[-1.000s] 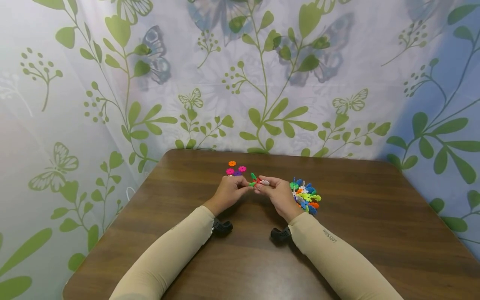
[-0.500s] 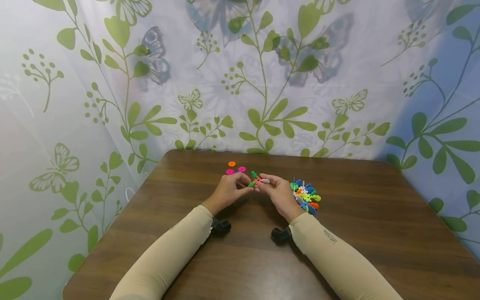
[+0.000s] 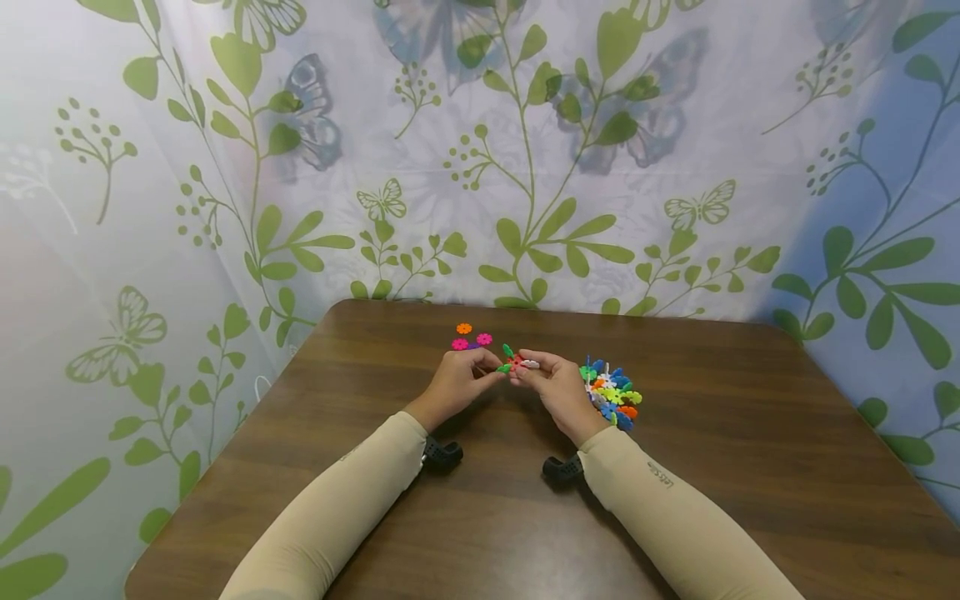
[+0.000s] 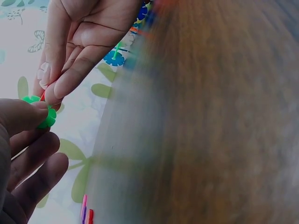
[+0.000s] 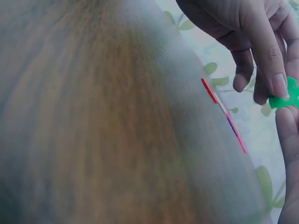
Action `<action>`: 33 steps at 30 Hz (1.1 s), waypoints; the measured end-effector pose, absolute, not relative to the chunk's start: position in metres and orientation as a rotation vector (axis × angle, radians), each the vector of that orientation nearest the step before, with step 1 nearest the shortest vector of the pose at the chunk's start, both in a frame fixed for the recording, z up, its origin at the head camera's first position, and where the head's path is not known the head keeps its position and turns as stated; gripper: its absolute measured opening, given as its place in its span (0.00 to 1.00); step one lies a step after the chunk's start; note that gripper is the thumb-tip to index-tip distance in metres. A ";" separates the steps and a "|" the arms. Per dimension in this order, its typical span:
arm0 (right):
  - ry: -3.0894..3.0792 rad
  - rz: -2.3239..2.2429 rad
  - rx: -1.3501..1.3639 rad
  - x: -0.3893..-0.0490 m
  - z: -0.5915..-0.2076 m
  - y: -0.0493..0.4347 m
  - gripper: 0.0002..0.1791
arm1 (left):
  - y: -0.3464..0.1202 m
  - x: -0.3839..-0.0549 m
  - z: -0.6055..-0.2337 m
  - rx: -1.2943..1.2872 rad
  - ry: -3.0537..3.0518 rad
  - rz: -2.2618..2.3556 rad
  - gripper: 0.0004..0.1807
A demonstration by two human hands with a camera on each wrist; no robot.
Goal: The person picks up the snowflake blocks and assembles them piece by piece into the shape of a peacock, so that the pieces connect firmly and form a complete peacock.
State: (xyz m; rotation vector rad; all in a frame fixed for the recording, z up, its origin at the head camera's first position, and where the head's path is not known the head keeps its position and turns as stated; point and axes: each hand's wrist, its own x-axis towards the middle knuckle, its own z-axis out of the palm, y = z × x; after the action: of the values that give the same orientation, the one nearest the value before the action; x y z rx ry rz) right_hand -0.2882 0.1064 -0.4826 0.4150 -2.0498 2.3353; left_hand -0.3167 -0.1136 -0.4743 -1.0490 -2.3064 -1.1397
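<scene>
Above the table, both hands meet at a small cluster of flower-shaped interlocking discs. Its centre is a red disc [image 3: 517, 364], with a white disc [image 3: 530, 364] on the right side and two green discs on the left. My left hand [image 3: 463, 379] pinches the lower green disc [image 4: 50, 118] between thumb and fingers. My right hand [image 3: 555, 387] grips the red disc from the right, its thumb across the front. In the right wrist view a green disc [image 5: 292, 95] shows between the fingertips of the two hands. Fingers cover part of the cluster.
Loose flower discs lie behind the left hand, among them an orange disc [image 3: 464, 328] and a pink disc [image 3: 484, 338]. A multicoloured pile of discs [image 3: 611, 393] sits right of the right hand. The brown table [image 3: 712, 467] meets a patterned curtain [image 3: 420, 167] at the back.
The cluster has turned so the red disc faces the camera more fully. Since half a second ago, both hands have stayed nearly in place with their hold kept.
</scene>
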 end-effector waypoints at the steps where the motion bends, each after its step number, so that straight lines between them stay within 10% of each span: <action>1: -2.049 2.335 0.415 -0.288 -0.483 0.106 0.25 | -0.114 -0.317 -0.475 -1.049 -2.307 -1.140 0.06; 20: -2.170 2.111 0.474 -0.285 -0.481 0.102 0.22 | -0.114 -0.315 -0.473 -1.066 -2.146 -1.009 0.20; 33: -2.353 1.736 0.757 -0.284 -0.483 0.094 0.24 | -0.107 -0.309 -0.470 -1.147 -2.126 -0.930 0.07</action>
State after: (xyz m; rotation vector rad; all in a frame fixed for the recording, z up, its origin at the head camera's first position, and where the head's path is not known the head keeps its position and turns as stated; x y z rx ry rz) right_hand -0.2836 0.0938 -0.4835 0.7567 -2.3532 1.7356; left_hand -0.3093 -0.1074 -0.4703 -1.1475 -2.1265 -0.9301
